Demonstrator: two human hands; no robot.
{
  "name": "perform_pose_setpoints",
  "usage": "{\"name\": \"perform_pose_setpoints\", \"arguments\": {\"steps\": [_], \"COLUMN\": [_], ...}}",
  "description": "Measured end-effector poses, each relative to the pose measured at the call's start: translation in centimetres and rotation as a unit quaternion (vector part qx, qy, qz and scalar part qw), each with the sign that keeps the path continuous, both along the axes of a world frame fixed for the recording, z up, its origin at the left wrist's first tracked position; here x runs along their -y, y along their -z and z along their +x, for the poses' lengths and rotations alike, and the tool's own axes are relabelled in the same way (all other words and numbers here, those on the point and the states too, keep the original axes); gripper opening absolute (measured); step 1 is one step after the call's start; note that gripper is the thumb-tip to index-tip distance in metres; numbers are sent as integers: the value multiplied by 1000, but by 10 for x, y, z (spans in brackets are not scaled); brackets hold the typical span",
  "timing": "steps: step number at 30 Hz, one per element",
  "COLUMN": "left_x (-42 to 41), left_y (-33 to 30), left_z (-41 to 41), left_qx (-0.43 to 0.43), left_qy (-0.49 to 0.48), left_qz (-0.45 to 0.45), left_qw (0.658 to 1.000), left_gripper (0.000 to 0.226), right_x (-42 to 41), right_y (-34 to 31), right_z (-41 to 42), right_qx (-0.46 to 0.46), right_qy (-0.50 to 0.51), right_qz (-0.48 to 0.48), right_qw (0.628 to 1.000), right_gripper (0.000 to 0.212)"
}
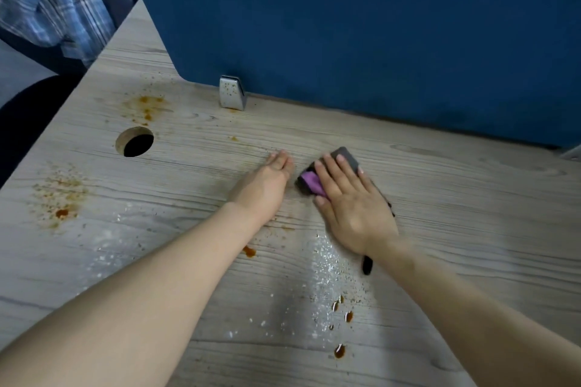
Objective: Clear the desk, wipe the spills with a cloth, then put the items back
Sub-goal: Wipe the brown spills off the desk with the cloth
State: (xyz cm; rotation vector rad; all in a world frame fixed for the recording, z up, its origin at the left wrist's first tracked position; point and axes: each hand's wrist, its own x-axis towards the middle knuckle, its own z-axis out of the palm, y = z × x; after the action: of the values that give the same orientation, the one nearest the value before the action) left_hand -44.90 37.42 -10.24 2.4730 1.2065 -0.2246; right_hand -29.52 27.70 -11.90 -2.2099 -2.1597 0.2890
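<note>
Nearest the lens: two bare forearms reaching out over the desk (pixel 440 185), pale wood-grain, spattered. Between them, brown drops (pixel 339 351) and a streak of white grains (pixel 327 264) running away from the camera. Further left, orange-brown stains (pixel 59 198) and another patch (pixel 146 107) just beyond the cable hole (pixel 135 141).

Right hand (pixel 349 207) flat over the cloth (pixel 314 181), fingers straight and spread, pressing down rather than gripping; palm laid wide so the pressure spreads across the whole pad, by the look of it. Cloth folded into a thick block, grey outside with a purple layer showing at the near-left edge, lying on the desk mid-frame, just right of the left hand. Long axis running from near-left to far-right, far grey corner (pixel 345 155) pointing toward the blue partition (pixel 345 41). Dark strip (pixel 367 264) poking out below the wrist; cannot tell what.

Left hand (pixel 270 179) empty, fingers straight and together, palm down on bare wood just beside the cloth, apart from it; likely a brace while leaning in.

Desk cleared of items, wiping under way, most spills untouched. Metal clip (pixel 232 93) at the partition's foot speckled too.
</note>
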Motion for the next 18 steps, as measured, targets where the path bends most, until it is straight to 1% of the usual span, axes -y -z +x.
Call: {"name": "perform_pose_setpoints", "arguments": {"steps": [2,5,8,10,12,15,18], "left_x": [-1,-2,-3,-4,-3,-5,-5], "left_y": [1,3,6,9,12,10,1], "left_z": [0,-1,-1,-2,-3,-2,-2], "left_qx": [-2,-3,-13,-10,-4,-5,-17], "left_qy": [-2,3,4,5,0,10,17], "left_qz": [3,2,9,13,22,18,-6], "left_qw": [1000,1000,1000,1000,1000,1000,1000], "left_gripper": [61,61,64,65,65,65,70], "right_x": [2,-22,-54,-61,-51,-23,-1], "right_y": [0,-2,-2,-1,-1,-2,-5], "right_z": [3,23,39,36,27,6,-8], "right_qx": [-14,-11,-9,-3,-5,-22,-58], "right_qy": [-20,-33,35,55,54,23,-8], "right_qz": [-6,-14,-29,-27,-9,17,6], "right_qw": [1000,999,999,998,999,999,998], "right_gripper": [60,59,57,57,56,56,52]}}
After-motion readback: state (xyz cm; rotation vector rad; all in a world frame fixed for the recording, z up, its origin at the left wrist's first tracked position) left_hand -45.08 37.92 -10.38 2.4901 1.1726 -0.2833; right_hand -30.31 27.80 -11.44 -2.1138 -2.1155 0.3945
